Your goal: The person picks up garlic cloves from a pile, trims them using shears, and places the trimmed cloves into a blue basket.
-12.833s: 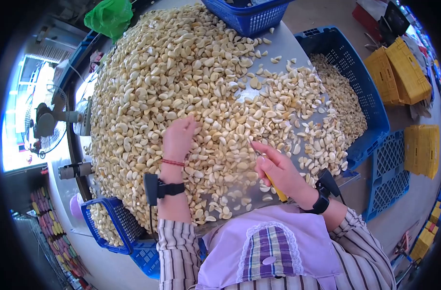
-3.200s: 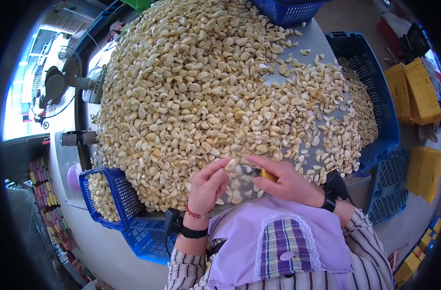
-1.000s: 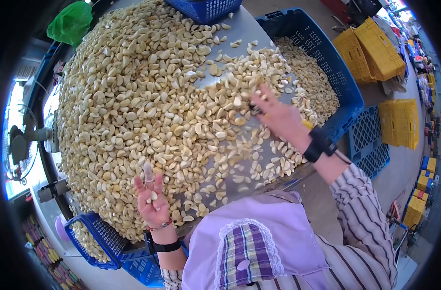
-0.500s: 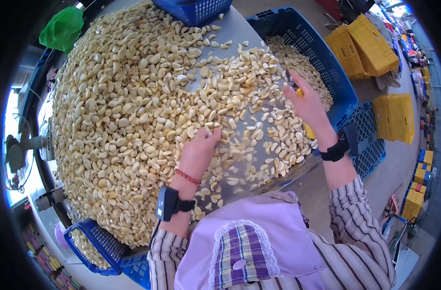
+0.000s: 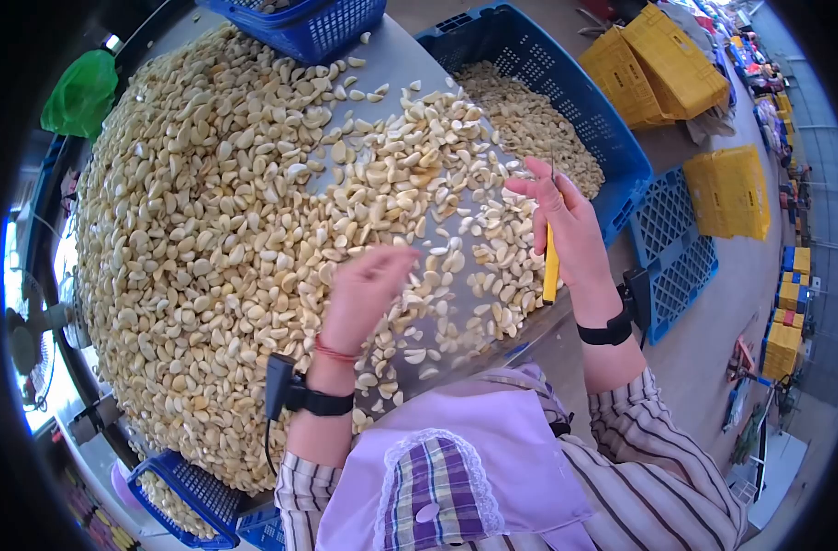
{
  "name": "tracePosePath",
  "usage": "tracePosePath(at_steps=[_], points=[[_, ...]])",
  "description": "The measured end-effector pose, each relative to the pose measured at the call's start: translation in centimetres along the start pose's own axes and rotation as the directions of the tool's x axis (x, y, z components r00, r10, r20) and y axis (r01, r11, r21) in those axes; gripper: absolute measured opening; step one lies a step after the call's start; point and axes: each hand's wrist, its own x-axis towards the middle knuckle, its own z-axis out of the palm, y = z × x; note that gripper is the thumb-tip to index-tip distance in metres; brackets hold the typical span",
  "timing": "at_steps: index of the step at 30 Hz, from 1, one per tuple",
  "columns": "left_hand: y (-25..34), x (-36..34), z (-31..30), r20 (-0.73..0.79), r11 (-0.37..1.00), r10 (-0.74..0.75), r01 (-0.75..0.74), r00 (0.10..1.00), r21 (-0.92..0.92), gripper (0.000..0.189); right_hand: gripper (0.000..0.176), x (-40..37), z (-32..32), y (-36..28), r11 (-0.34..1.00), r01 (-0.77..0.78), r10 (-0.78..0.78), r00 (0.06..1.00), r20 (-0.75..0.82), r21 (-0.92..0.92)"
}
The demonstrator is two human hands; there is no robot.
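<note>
The knife's grip [image 5: 550, 266] is yellow; the sleeves [image 5: 658, 459] are striped.

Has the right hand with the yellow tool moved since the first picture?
Yes. Judged against the big blue crate, the right hand and its yellow tool are now closer to it.

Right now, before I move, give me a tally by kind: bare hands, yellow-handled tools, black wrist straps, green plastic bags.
Bare hands, left hand and right hand: 2
Yellow-handled tool: 1
Black wrist straps, one per wrist: 2
Green plastic bag: 1
Total: 6
</note>
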Motion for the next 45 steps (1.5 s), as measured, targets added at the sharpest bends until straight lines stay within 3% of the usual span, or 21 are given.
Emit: tracePosePath(at_steps=[1,2,4,7,9,10,11,12,15,17,18,19,20,24,27,29,30,33,35,37,45], points=[[-1.0,0.5,1.4,0.154,0.841,0.291,-0.329,0.944,0.430,0.008,0.067,0.1,-0.3,-0.1,1.000,0.004,-0.004,1.000,-0.007,-0.005],[-2.3,0.6,2.6,0.159,0.841,0.297,-0.336,0.942,0.424,0.008,0.067,0.2,-0.7,-0.1,1.000,0.012,-0.012,1.000,-0.028,0.008],[-4.4,0.0,4.1,0.333,0.342,0.178,-0.376,0.926,0.861,0.014,0.068,0.2,-1.1,-0.3,0.999,0.023,-0.021,0.998,-0.051,0.023],[-4.3,0.1,3.9,0.248,0.480,0.136,-0.283,0.959,0.830,0.015,0.069,0.0,-1.9,-0.6,0.998,0.054,-0.050,0.993,-0.105,0.035],[-2.9,0.4,1.7,0.296,0.636,0.085,-0.281,0.951,0.719,0.015,0.068,-0.2,-2.4,-0.9,0.993,0.107,-0.102,0.989,-0.105,0.041],[-2.7,0.2,0.4,0.292,0.962,-0.163,0.086,0.942,0.258,0.013,0.068,-0.4,-2.6,-0.8,0.994,0.105,-0.100,0.989,-0.108,0.040],[-2.0,0.1,-0.2,0.413,0.833,-0.353,0.483,0.839,-0.270,0.010,0.068,-0.4,-2.8,-0.7,0.993,0.102,-0.094,0.989,-0.112,0.065],[-1.1,-0.2,-0.4,0.367,0.766,-0.211,0.387,0.906,-0.514,0.008,0.067,-0.4,-2.8,-0.7,0.991,0.098,-0.088,0.989,-0.116,0.091],[0.4,0.0,0.6,0.211,0.838,-0.101,0.197,0.972,-0.509,0.015,0.068,-0.4,-2.7,-0.2,0.995,0.053,-0.043,0.993,-0.110,0.089],[-1.2,1.1,1.2,0.284,0.906,-0.116,0.219,0.952,-0.362,0.020,0.068,-0.5,-2.2,-0.2,0.994,0.038,-0.027,0.994,-0.110,0.101],[-1.3,1.7,2.9,0.230,0.997,0.075,-0.075,0.970,-0.008,0.019,0.067,-0.5,-2.1,-0.3,0.993,0.024,-0.011,0.994,-0.111,0.114],[-1.4,2.0,4.5,0.248,0.869,0.269,-0.345,0.931,0.355,0.018,0.067,-0.4,-2.1,-0.3,0.993,0.026,-0.013,0.994,-0.108,0.112],[-1.6,2.1,5.7,0.288,0.573,0.252,-0.382,0.924,0.725,0.019,0.067,-0.4,-2.1,-0.3,0.992,0.029,-0.018,0.995,-0.098,0.119],[-5.4,2.7,7.2,0.280,0.360,0.247,-0.355,0.928,0.863,0.019,0.063,-0.5,-1.9,-0.7,0.991,0.038,-0.025,0.995,-0.096,0.132],[-5.4,2.8,5.7,0.256,0.635,0.368,-0.443,0.894,0.633,0.018,0.060,-1.2,-1.2,-0.9,0.993,-0.029,0.031,0.999,-0.019,0.115],[-3.0,1.8,4.5,-0.046,0.997,-0.061,0.059,0.997,-0.038,0.015,0.059,-1.9,-0.3,-0.1,0.995,-0.001,-0.012,0.992,0.124,0.099],[-1.0,1.3,2.8,0.030,0.942,-0.294,0.295,0.955,-0.159,0.014,0.058,-2.5,0.2,0.3,0.996,0.026,-0.047,0.965,0.259,0.082],[-0.2,-1.3,0.5,0.017,0.830,-0.285,0.256,0.958,-0.496,0.018,0.061,-3.8,2.5,-0.3,0.998,-0.040,0.061,0.889,0.453,-0.057],[0.4,-2.6,-0.3,-0.015,0.827,-0.270,0.224,0.963,-0.515,0.018,0.062,-4.4,3.9,-0.8,0.994,-0.076,0.105,0.835,0.540,-0.076],[0.8,-3.6,-0.3,-0.183,0.970,-0.101,0.056,0.978,-0.235,0.016,0.063,-4.8,5.1,-1.2,0.988,-0.107,0.151,0.773,0.616,-0.108],[2.6,-6.0,-0.7,-0.157,0.965,0.237,-0.251,0.959,-0.078,0.019,0.056,-5.3,7.4,-1.8,0.970,-0.208,0.229,0.639,0.734,-0.122]])
